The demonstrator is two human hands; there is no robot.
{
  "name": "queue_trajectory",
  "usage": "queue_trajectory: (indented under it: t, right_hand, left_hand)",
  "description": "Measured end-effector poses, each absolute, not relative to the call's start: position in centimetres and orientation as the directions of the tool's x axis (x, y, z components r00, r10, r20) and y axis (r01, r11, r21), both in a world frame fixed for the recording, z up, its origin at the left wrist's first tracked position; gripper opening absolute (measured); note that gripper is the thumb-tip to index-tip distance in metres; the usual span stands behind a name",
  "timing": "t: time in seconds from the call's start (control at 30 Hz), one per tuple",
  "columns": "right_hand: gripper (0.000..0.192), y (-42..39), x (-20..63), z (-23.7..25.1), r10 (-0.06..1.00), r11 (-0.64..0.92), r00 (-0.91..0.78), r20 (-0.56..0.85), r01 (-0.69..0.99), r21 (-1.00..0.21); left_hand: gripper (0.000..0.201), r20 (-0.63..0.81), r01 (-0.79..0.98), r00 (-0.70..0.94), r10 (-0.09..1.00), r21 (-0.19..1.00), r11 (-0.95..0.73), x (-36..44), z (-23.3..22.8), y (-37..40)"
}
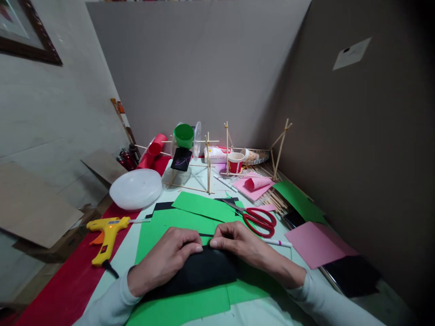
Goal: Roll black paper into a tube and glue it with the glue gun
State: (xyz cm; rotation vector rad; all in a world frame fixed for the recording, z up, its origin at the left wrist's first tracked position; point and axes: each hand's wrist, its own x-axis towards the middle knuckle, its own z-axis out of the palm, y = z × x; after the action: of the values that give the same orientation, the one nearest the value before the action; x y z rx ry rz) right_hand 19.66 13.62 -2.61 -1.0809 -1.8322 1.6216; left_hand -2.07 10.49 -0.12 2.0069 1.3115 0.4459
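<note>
Black paper (204, 271) lies curled or folded over green sheets (176, 310) in front of me. My left hand (173, 249) pinches its far edge near the middle, thumb on top. Close beside it, my right hand (234, 240) pinches the same edge, thumb towards the left thumb. A thin dark strip shows between the two hands; whether it belongs to the same paper I cannot tell. Just beyond my right hand rest red-handled scissors (260, 220), blades on the green card (204, 206).
Left is a yellow hot glue gun (108, 237) with a white round lid (136, 189) behind it. Stick frames (209, 167), a green cup (184, 135) and a red paper cup (235, 163) stand at the back. Pink paper (319, 244) lies right, near wooden sticks (277, 199).
</note>
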Motion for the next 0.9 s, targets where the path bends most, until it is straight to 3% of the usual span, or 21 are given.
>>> queue_trajectory:
  t: [0.4,0.57,0.9]
  right_hand:
    - [0.048,13.8,20.1,-1.4,0.832,0.012,-0.544,-0.108,0.213,-0.977]
    - [0.045,14.4,20.5,-1.0,0.783,-0.022,-0.608,-0.129,0.181,-0.983]
    - [0.041,14.6,20.9,-1.2,0.769,0.041,-0.638,-0.039,0.11,-0.993]
  left_hand:
    - [0.031,-0.044,0.64,0.408,0.912,0.726,-0.251,-3.2,0.0,11.1]
    - [0.031,-0.056,0.621,0.403,0.913,0.75,-0.228,-3.5,0.2,11.5]
    - [0.027,-0.093,0.612,0.366,0.926,0.774,-0.164,-3.6,0.5,11.8]
